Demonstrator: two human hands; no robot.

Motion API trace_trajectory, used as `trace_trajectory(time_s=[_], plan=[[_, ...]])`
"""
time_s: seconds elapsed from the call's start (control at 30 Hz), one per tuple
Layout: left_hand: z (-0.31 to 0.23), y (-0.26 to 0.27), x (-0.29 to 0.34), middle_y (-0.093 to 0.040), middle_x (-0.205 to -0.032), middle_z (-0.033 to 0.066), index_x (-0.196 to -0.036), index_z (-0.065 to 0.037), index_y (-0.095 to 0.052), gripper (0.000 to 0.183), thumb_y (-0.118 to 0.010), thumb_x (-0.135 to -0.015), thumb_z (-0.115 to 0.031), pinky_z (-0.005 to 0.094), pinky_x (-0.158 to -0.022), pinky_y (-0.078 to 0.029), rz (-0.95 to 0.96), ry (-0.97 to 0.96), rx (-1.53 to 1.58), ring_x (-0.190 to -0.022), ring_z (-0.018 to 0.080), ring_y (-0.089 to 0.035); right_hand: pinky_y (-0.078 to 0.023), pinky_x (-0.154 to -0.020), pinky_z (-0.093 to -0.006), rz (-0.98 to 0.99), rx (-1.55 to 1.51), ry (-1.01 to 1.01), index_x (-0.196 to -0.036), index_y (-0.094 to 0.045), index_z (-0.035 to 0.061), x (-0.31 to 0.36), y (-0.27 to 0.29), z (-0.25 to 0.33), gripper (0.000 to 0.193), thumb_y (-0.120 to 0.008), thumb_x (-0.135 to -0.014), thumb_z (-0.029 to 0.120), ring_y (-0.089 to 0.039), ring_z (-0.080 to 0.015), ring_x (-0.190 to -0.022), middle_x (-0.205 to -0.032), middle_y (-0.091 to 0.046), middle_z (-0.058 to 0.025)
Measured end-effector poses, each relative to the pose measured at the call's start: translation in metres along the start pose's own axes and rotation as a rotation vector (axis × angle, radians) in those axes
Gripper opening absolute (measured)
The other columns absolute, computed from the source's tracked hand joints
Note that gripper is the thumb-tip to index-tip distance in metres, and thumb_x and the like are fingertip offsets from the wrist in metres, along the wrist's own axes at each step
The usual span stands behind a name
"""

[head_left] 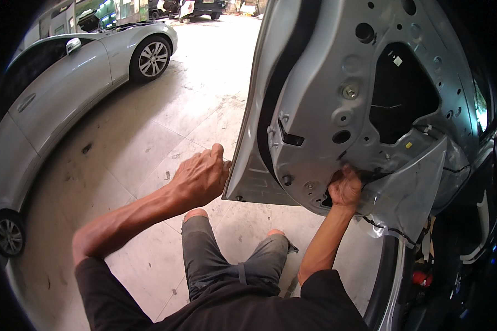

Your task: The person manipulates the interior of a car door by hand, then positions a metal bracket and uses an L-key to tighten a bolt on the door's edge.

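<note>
A silver car door point(320, 110) stands open in front of me, its inner metal panel bare and full of holes. My left hand point(201, 175) is closed at the outer side of the door's edge, knuckles up. Its fingertips are hidden, so what they grip cannot be made out. At the lower part of the inner panel, my right hand point(345, 188) reaches to a dark opening, palm partly turned up. Some of its fingers disappear into the opening. Beside that hand, a clear plastic sheet point(406, 193) hangs loose from the panel, with dark cable near it.
Another silver car point(66, 83) is parked on the left. Pale tiled floor point(149, 132) with dark stains lies between the cars. The door sill point(392, 270) and dark car interior are at the lower right, with a red object point(422, 277) inside. More vehicles stand at the back.
</note>
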State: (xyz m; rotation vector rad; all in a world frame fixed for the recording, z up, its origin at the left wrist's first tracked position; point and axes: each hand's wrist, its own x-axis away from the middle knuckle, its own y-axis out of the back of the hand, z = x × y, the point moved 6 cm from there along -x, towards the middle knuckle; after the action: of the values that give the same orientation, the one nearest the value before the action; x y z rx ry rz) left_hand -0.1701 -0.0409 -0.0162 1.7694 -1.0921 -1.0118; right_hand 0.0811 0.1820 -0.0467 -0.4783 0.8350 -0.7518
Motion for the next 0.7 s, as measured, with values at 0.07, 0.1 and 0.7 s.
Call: trace_trajectory(time_s=[0.07,0.1,0.7], plan=[[-0.015,0.011,0.000,-0.057,-0.073,0.0103,-0.096,0.003,-0.047,0.034,-0.041,-0.105,-0.029,0.0387,-0.060,-0.046,-0.015,-0.046,0.279,-0.067,0.0226,-0.059,-0.041,-0.108,-0.0425,0.004,0.001,-0.013,-0.130,-0.055,0.0017,-0.001,0.005,-0.001,0.052,-0.073,-0.082,0.007,-0.055,-0.0260,-0.123,-0.130,-0.060,-0.0092],[-0.019,0.012,0.002,-0.056,-0.073,0.0085,-0.097,0.002,-0.047,0.035,-0.041,-0.105,-0.031,0.0373,-0.059,-0.047,-0.036,-0.023,0.470,-0.067,0.0203,-0.059,-0.041,-0.108,-0.0425,0.008,-0.001,-0.024,-0.130,-0.055,0.0018,-0.001,0.007,-0.003,0.052,-0.074,-0.082,0.006,-0.055,-0.0259,-0.123,-0.129,-0.061,-0.0089],[-0.049,0.002,-0.011,-0.040,-0.060,-0.0042,-0.081,-0.008,-0.054,0.030,-0.052,-0.099,-0.032,0.0212,-0.034,-0.020,0.106,0.253,1.486,-0.043,0.0040,-0.031,-0.042,-0.105,-0.0403,-0.050,-0.036,-0.049,-0.128,-0.056,0.0060,-0.001,-0.002,-0.002,0.056,-0.074,-0.076,-0.006,-0.056,-0.0237,-0.120,-0.125,-0.062,-0.0055]])
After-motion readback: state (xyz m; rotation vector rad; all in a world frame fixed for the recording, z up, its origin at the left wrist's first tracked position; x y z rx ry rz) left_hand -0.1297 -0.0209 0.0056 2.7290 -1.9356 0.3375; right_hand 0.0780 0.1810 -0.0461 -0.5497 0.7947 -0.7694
